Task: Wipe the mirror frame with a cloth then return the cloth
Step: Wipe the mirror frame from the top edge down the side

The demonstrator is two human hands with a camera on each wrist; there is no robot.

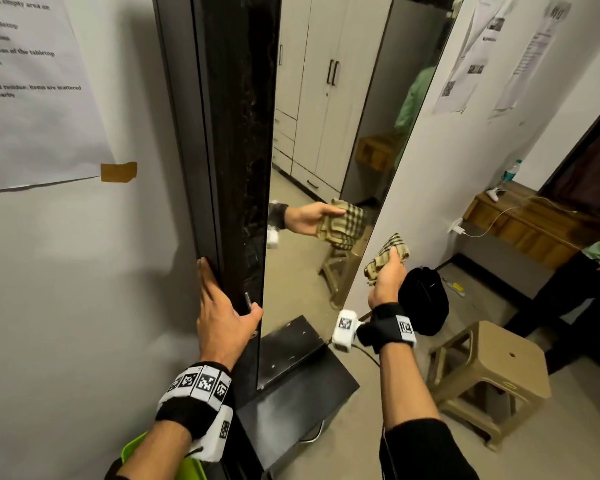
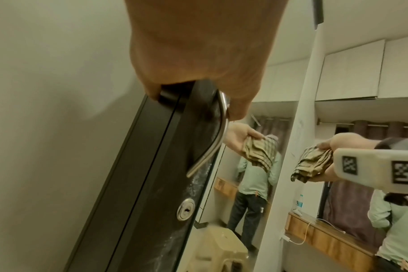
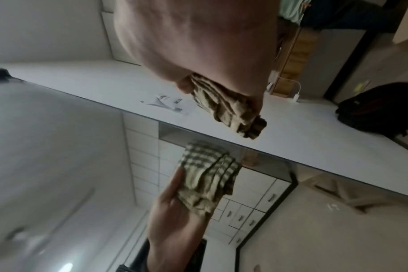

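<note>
Gripping the mirror frame [image 1: 229, 168], left hand [image 1: 222, 313] steadies; right hand [image 1: 387, 275] clutches, seemingly bunched, the cloth [image 1: 383, 254].

Tall black-framed wall mirror [image 1: 236, 140], upright, frame face dusty and streaked. Beige-and-brown checked cloth [image 1: 383, 258], bunched, held off the mirror's right edge.

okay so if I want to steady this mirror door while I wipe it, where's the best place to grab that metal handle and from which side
Judging by its shape, grip the metal handle around its bowed middle, where it stands off the black frame and fingers can hook behind it. Come from the outer, wall-side edge, as the left hand does now, thumb by the handle. That keeps the mirror side free for the right hand with the cloth.
</note>
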